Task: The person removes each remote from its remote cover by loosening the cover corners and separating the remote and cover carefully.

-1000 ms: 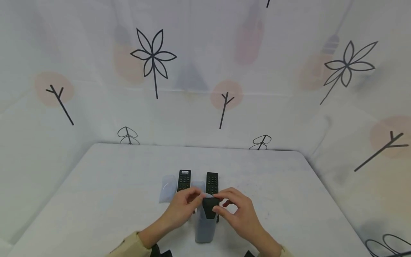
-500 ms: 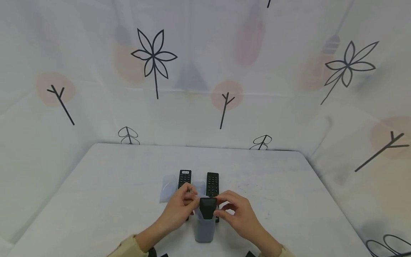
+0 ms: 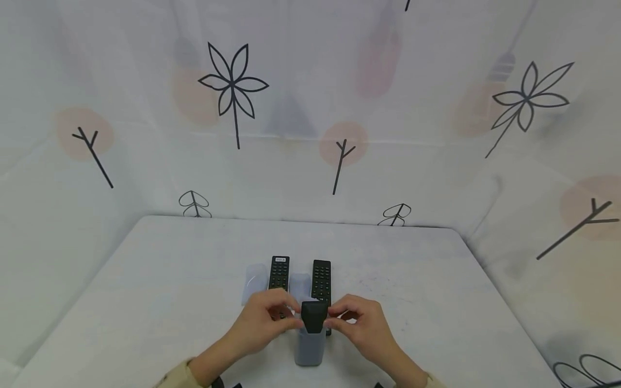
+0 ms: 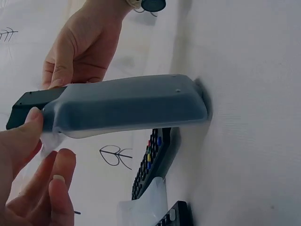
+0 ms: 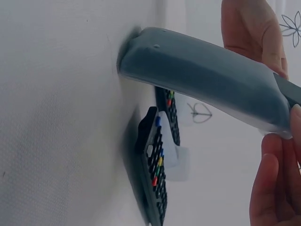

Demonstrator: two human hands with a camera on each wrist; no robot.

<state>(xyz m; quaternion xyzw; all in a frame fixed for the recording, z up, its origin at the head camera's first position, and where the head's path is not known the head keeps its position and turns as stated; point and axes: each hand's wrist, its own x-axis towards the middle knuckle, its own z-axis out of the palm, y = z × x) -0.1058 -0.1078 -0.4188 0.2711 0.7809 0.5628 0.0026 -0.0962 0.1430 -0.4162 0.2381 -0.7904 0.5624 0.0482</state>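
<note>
A dark remote control (image 3: 314, 316) stands on end on the table, its bare black top sticking out of a translucent silicone cover (image 3: 310, 350). From the left, my left hand (image 3: 259, 322) pinches the cover's upper edge between thumb and fingers. My right hand (image 3: 365, 325) does the same on the opposite side. Seen from the left wrist, the cover (image 4: 127, 106) wraps most of the remote's length, leaving the dark end (image 4: 29, 104) bare. In the right wrist view its lower end touches the table. The remote's button side is hidden.
Behind the held remote, two more black remotes lie on the white table, one at left (image 3: 279, 272) and one at right (image 3: 321, 277). A translucent cover (image 3: 254, 280) lies left of them, another (image 3: 301, 281) between them. Patterned cloth (image 3: 291, 178) hangs behind.
The remote's bare top has shifted slightly left and now stands straighter. My left hand first moved its fingers up, then lowered them back to the cover's edge. My right hand stays close to its side.
</note>
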